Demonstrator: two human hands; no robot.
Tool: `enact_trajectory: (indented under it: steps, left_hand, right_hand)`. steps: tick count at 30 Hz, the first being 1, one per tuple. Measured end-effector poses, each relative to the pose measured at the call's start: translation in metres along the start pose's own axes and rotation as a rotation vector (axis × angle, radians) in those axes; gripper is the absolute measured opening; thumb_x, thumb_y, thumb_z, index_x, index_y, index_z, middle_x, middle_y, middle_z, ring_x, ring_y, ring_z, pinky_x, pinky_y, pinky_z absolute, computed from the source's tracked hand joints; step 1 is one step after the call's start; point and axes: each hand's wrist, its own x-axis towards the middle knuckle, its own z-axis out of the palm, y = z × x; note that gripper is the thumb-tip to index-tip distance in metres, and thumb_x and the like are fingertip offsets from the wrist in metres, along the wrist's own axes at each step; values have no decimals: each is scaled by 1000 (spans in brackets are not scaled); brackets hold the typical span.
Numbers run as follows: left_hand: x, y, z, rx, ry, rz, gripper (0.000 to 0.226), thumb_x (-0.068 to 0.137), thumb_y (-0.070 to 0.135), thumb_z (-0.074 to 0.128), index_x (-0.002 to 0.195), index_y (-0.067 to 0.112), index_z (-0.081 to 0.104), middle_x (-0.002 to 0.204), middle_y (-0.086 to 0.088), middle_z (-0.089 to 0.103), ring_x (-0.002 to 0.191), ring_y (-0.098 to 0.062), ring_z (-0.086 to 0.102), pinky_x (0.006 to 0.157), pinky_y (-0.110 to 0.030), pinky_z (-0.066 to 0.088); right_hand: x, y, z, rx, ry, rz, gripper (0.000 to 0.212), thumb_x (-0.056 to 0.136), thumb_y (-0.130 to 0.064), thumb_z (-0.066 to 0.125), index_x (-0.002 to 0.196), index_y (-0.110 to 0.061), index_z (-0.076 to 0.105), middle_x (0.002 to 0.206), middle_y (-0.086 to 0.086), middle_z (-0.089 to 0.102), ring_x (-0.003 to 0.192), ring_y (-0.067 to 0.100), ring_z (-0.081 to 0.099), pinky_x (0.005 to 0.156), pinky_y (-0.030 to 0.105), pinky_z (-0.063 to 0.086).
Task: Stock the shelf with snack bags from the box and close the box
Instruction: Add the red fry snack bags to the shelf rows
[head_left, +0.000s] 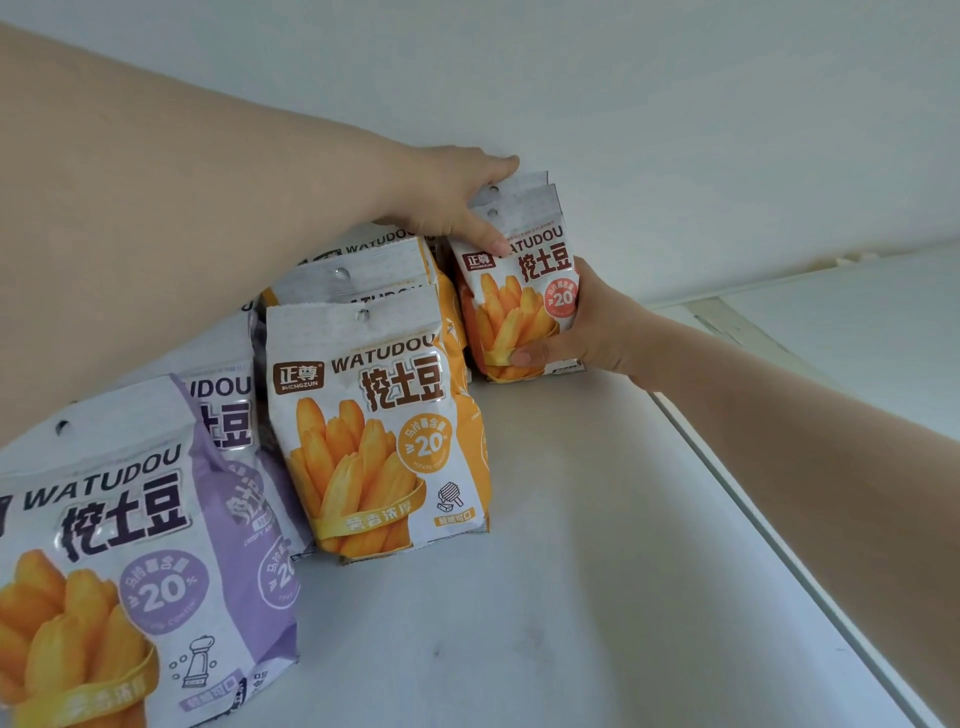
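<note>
While both hands (452, 202) (582, 332) clamp a bag stack (519, 291) upright at the shelf's (597, 519) far wall, risk: uneven release tips it onto orange bags (379, 415) left. Box unseen.

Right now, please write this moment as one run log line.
step: placing orange snack bags at shelf back | left hand: grips tops | right hand: grips bottom | box: not visible

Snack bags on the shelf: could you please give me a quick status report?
Both hands, left and right, grip a small stack of orange snack bags at the shelf back. Yellow bags and purple bags alongside. Nothing blocking.
</note>
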Motion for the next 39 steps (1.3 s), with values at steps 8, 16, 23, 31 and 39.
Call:
enact_trajectory:
  steps: [8, 16, 23, 31, 39]
  left_hand:
    - [1, -5, 6, -15, 9, 8, 98, 79, 51, 66, 153, 22, 8, 153, -7, 27, 139, -25, 28, 113, -34, 25]
    - [-4, -8, 0, -5, 82, 15, 95, 78, 50, 68, 152, 20, 17, 144, -9, 38, 133, -27, 37, 110, -37, 31]
    - [-15, -2, -4, 60, 96, 11, 94, 79, 50, 67, 152, 20, 17, 145, -8, 38, 133, -27, 36, 109, -38, 31]
    - [-51, 32, -14, 59, 264, 64, 66, 91, 43, 57, 147, 20, 31, 142, -6, 42, 130, -26, 37, 106, -38, 32]
    - [-146, 125, 6, 85, 348, 137, 49, 91, 36, 56, 137, 22, 47, 132, 2, 56, 122, -25, 47, 97, -36, 36]
  right_hand:
    - [-4, 7, 2, 76, 5, -21, 92, 73, -2, 82, 146, -19, 29, 120, -12, 57, 95, -7, 59, 65, 6, 50]
    - [-6, 7, -2, 63, 22, 2, 120, 52, -22, 91, 151, -24, 23, 131, -7, 60, 114, 8, 63, 99, 34, 53]
    - [-18, 2, -3, -51, 98, 81, 147, 33, -54, 95, 155, -30, 16, 152, 1, 40, 140, 17, 40, 113, 44, 39]
    - [-62, -12, -10, -244, 262, 89, 97, 74, -27, 85, 152, -20, 29, 150, 4, 40, 138, 20, 40, 110, 37, 38]
    - [-171, -68, -9, -800, 270, 21, 74, 83, -30, 75, 146, -20, 38, 140, 3, 46, 128, 22, 46, 96, 32, 41]
